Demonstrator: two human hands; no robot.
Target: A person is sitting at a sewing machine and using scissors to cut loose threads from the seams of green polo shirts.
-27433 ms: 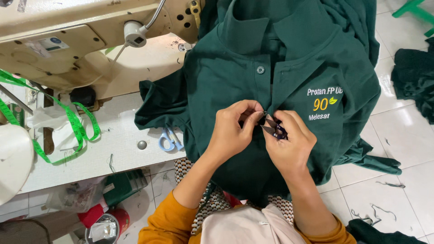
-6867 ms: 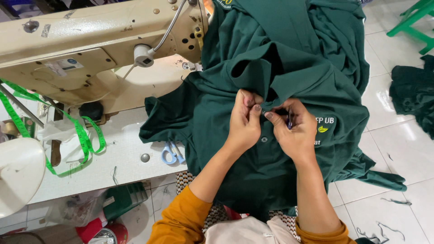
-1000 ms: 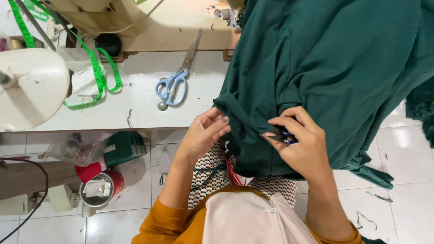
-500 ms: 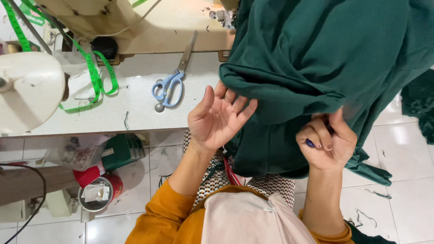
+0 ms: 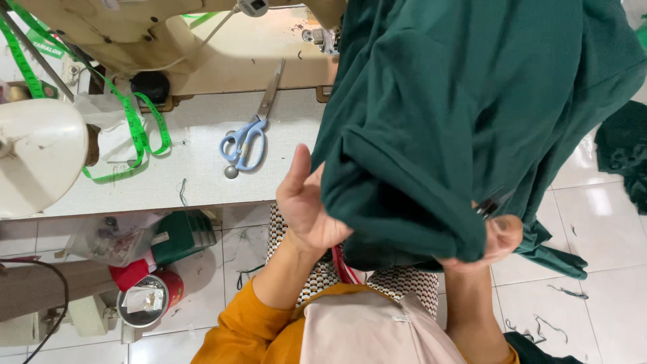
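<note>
A dark green shirt (image 5: pixel 465 108) hangs bunched in front of me, covering most of the right half of the view. My left hand (image 5: pixel 306 205) grips its lower left fold, thumb up, with the fingers tucked under the cloth. My right hand (image 5: pixel 492 239) pinches the lower right edge of the shirt and also holds a small dark thread snip (image 5: pixel 490 202), whose tips poke out above the fingers. Most of my right hand is hidden by the fabric.
A beige sewing machine (image 5: pixel 168 34) stands at the back of a white table (image 5: pixel 195 175). Blue-handled scissors (image 5: pixel 246 138) and a green measuring tape (image 5: pixel 135 125) lie on it. More green garments (image 5: pixel 623 155) lie on the tiled floor at right. A red tin (image 5: pixel 148 300) sits below.
My left hand was open with its fingers spread half a second ago; it has since closed on the shirt's lower fold. The shirt has swung lower over my right hand.
</note>
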